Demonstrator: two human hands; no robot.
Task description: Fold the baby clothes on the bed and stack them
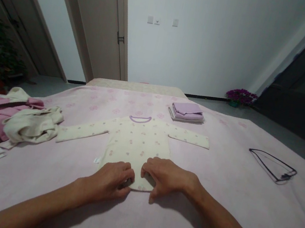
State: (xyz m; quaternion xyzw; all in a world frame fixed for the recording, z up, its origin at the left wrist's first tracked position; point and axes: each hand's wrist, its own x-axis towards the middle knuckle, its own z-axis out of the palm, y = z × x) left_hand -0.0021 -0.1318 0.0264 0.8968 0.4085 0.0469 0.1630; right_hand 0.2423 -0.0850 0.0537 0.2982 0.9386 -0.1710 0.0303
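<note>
A small cream long-sleeved shirt (137, 142) with scattered pinkish and grey prints and a purple neckline lies flat, its collar away from me and sleeves spread sideways. My left hand (116, 178) rests at the lower left of its hem, fingers curled and the thumb a little apart from them. Over the hem's right part lies my right hand (163, 175), fingertips bent down onto the fabric and thumb spread off below the edge. Neither hand shows fabric pinched in it. A white tag (97, 160) sticks out at the shirt's left side.
Loose pink, cream and white clothes (29, 124) are heaped at the left. A folded lilac and grey stack (186, 112) sits beyond the right sleeve. Far right lies a thin black frame-like object (273, 166). All rest on a pink bedspread (219, 173).
</note>
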